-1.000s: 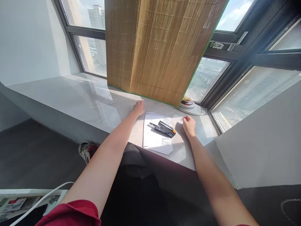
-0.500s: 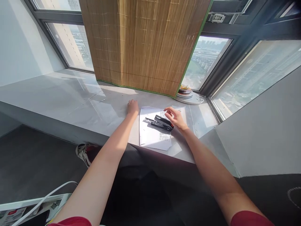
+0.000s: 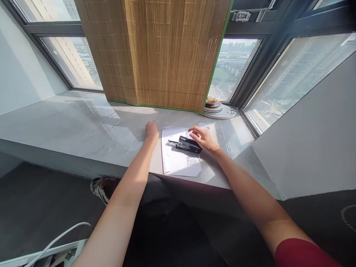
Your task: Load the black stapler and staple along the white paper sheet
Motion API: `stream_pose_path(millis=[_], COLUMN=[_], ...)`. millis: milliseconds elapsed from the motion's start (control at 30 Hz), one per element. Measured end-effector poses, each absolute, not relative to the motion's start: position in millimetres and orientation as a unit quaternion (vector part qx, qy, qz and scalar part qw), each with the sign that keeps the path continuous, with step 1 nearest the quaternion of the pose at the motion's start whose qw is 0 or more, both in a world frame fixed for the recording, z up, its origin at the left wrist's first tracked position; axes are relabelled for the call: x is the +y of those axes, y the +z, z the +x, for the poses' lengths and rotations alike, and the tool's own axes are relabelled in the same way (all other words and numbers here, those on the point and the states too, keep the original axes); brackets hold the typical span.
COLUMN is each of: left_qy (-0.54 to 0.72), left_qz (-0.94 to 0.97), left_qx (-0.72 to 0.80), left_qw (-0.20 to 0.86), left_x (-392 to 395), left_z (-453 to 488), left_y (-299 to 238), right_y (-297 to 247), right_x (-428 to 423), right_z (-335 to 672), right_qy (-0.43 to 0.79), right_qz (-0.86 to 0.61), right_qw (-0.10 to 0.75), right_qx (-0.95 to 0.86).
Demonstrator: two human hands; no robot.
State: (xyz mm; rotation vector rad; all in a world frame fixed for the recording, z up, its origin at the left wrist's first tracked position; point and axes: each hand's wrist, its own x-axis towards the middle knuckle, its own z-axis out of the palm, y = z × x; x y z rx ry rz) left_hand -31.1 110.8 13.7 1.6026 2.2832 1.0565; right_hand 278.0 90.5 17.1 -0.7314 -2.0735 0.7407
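Note:
A black stapler [image 3: 185, 144] lies opened out on a white printed sheet of paper [image 3: 178, 161] on the grey window sill [image 3: 83, 126]. My right hand [image 3: 203, 138] hovers at the stapler's far right end, fingers spread and curved over it, touching or nearly touching its top. My left hand [image 3: 151, 129] rests on the sill just left of the paper's top corner, fingers curled down against the surface with nothing visible in them.
A bamboo blind [image 3: 155, 52] hangs down to the sill behind the paper. A stack of plates [image 3: 215, 108] sits in the right corner by the window. A shoe [image 3: 98, 187] shows on the floor below the sill, and a white cable [image 3: 55, 241] at lower left.
My right hand moved left from the sill onto the stapler's end. My left hand drew back slightly toward the paper. The camera tilted downward and shifted.

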Motion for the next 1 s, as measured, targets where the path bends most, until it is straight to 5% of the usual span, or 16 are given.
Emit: stream_pose_path(millis=[300,1000], left_qy=[0.439,0.313], left_qz=[0.680,0.741], left_qx=[0.586,0.594], left_qw=[0.024,0.018], left_x=[33.5,12.2], left_z=[-8.4,10.9], left_y=[10.0,12.5], right_y=[17.2,25.3], right_x=[92.3,89.4], right_z=[278.1,280.8], right_qy=[0.272,0.273], right_qz=[-0.300,-0.225], right_qw=[0.389,0.289], right_qx=[-0.827,-0.890])
